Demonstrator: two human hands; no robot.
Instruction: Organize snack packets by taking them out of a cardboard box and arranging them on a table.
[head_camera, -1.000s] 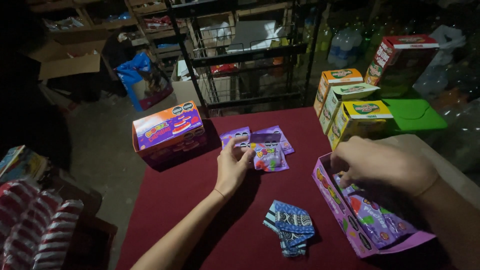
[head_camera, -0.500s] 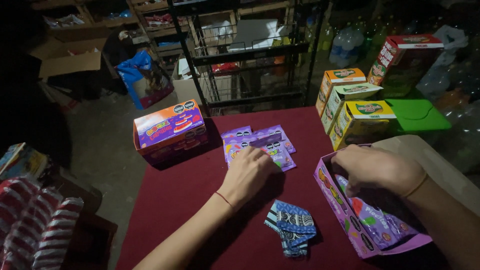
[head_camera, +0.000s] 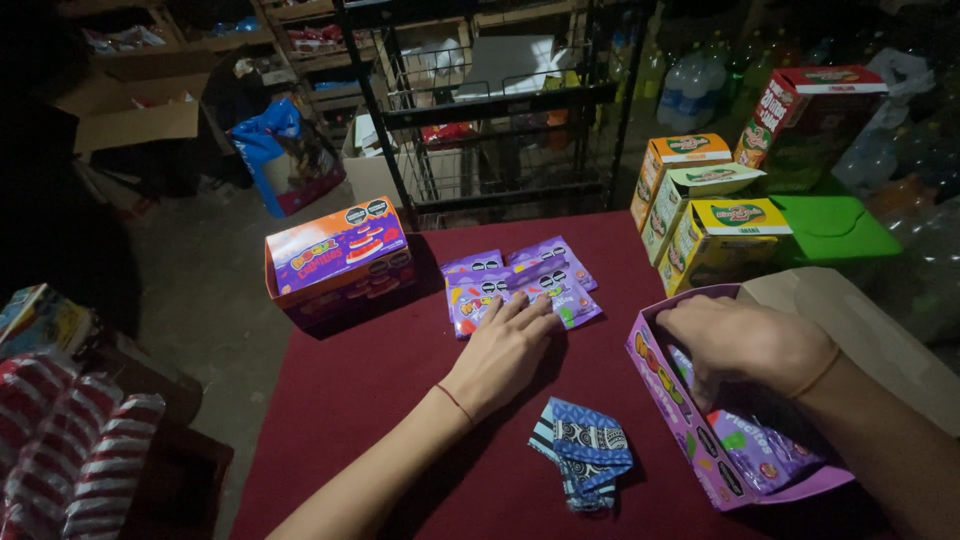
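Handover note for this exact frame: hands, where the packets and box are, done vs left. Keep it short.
Left hand: flat, fingers on the purple candy packets laid out on the red table.
Right hand: reaching into the open purple display box; grip hidden.
Done: several packets out on the table.
Left: more packets in the box.
Nearby: closed orange-and-purple box, folded patterned cloth.

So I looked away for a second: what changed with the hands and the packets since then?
The left hand slid forward onto the purple packets and now presses on them. The right hand stayed inside the open purple box. The orange box and folded blue cloth have not moved.
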